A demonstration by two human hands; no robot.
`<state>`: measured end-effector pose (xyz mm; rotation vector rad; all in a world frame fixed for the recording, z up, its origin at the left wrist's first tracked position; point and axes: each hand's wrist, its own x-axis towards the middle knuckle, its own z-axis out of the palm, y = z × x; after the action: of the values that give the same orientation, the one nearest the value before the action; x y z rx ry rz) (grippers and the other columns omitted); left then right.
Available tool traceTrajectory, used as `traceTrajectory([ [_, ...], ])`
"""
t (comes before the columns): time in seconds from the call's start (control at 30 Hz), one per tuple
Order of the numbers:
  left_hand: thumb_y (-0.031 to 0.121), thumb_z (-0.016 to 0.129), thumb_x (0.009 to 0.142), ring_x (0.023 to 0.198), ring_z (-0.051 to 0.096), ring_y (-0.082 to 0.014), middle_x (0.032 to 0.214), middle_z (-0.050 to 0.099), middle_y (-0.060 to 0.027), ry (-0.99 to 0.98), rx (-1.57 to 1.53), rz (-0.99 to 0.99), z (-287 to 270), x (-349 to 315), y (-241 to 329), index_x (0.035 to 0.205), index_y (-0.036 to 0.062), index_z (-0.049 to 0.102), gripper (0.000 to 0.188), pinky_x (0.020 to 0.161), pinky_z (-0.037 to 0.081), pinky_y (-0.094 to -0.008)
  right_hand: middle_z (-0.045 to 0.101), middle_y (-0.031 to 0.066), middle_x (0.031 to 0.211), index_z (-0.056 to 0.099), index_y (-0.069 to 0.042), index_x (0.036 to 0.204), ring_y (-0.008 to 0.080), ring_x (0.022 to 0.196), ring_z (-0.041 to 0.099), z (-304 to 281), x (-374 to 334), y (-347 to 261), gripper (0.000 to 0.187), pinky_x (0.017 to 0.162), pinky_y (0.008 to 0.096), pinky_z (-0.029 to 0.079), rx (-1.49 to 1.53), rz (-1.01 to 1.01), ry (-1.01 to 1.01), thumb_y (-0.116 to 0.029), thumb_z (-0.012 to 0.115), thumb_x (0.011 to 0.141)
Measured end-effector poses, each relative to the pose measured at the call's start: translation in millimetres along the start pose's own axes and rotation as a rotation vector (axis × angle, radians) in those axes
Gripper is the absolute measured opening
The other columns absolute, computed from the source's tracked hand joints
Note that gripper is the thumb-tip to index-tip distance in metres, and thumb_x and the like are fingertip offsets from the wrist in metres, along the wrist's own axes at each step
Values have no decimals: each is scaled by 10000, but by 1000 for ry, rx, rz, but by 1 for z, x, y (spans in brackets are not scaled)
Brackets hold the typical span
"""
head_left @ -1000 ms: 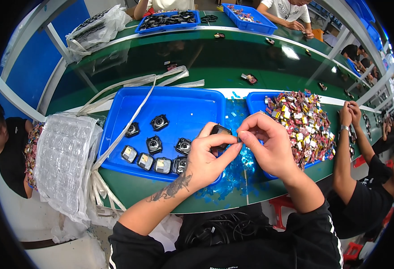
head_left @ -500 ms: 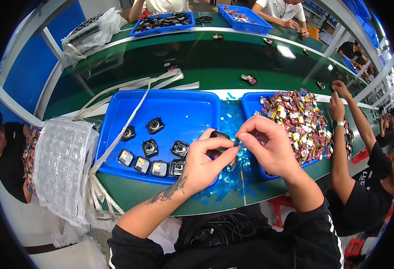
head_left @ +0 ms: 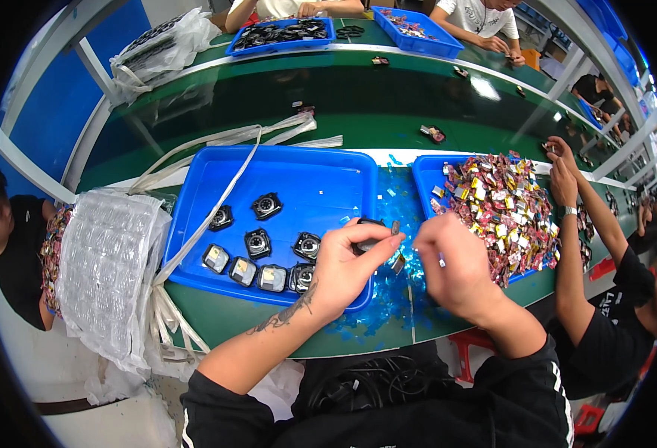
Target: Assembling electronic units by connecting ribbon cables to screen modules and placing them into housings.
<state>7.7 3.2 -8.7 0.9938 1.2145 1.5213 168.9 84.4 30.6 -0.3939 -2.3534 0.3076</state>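
Over the right edge of the left blue tray [head_left: 268, 158], my left hand [head_left: 343, 269] is closed round a black watch-like housing [head_left: 372, 222]. A small greyish piece [head_left: 395, 228] sticks up at its thumb and fingertip; whether it joins the housing I cannot tell. My right hand [head_left: 459, 265] is beside it, apart, fingers curled in and slightly blurred; anything in them is hidden. Several black housings [head_left: 256, 243] lie in the tray, some showing round centres, others pale flat faces [head_left: 271, 278]. Bits of blue film [head_left: 388, 299] cover the green table below my hands.
At right, another blue tray [head_left: 422, 187] holds a heap of small circuit parts [head_left: 500, 216]. Clear plastic trays [head_left: 104, 276] and pale straps [head_left: 165, 313] sit at left. A green belt [head_left: 268, 97] carries small parts. A co-worker's arms [head_left: 567, 224] reach in at right; others sit opposite.
My right hand has come away from the left and moved slightly right and down. The blue bit between my fingertips no longer shows there; a greyish piece does. The view has shifted slightly.
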Motion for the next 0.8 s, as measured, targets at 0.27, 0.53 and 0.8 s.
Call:
traceTrajectory([
  [0.27, 77, 668, 885, 731, 556, -83, 862, 608, -40, -125, -143, -107, -2, -2, 7, 988, -33, 693, 152, 670, 453, -232, 635, 114, 920, 650, -29, 1138, 231, 842, 641, -17, 6, 6, 289, 669, 296, 512, 312, 354, -155, -8, 621, 851],
  [0.53, -2, 507, 941, 966, 574, -118, 1172, 621, -125, -117, -232, -54, 3, 0, 6, 1356, 6, 483, 416, 809, 462, -253, 644, 125, 1062, 629, 15, 1005, 146, 966, 626, -9, -12, 19, 162, 781, 264, 535, 910, 448, 94, 52, 645, 848],
  [0.8, -22, 509, 931, 1052, 624, -173, 1193, 628, -145, 64, -275, -63, 2, 4, -4, 1272, -55, 502, 342, 942, 486, -287, 671, 82, 850, 691, 14, 953, 104, 732, 645, -3, -8, -12, 140, 625, 217, 519, 621, 656, -9, 1, 712, 815],
])
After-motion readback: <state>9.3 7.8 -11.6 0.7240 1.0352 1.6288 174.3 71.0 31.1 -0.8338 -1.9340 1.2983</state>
